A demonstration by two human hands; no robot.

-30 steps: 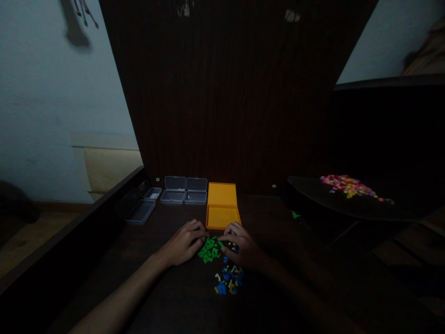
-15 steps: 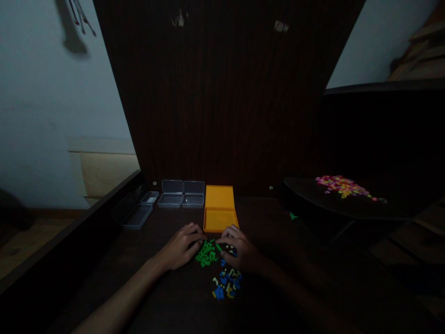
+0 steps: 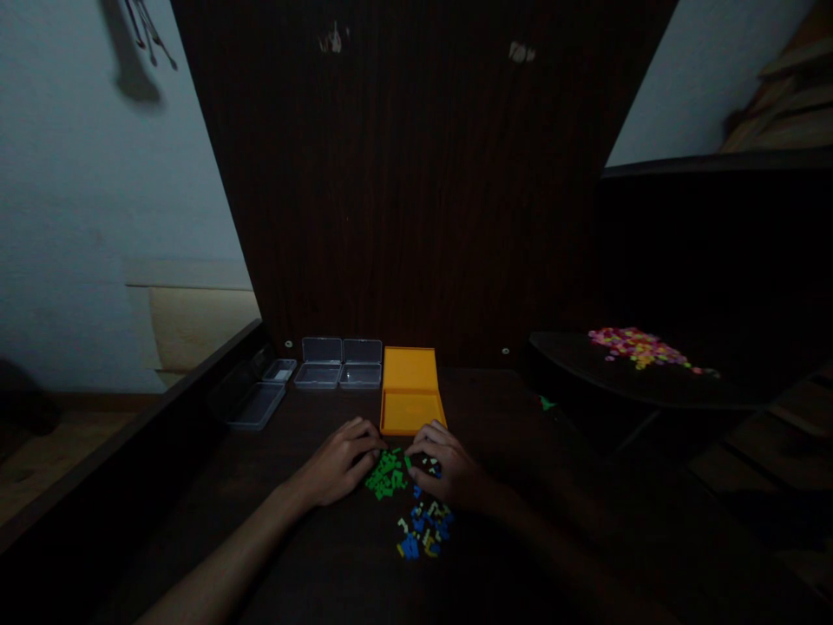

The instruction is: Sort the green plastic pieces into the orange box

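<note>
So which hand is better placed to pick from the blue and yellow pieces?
Probably the right hand: it lies just beside the blue and yellow pieces, while the left hand rests across the green pieces, farther off.

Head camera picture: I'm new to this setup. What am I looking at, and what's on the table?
No machine here: the one view comes from a camera on a person's head, looking forward and down, and the two bare arms are that person's own. The left hand and right hand flank a small heap of green pieces on the dark table, fingers touching it; whether either holds a piece is too dark to tell. Nearer lie blue and yellow pieces. Behind stand an open orange box and clear boxes. A pink pile lies on a shelf at the right.
</note>
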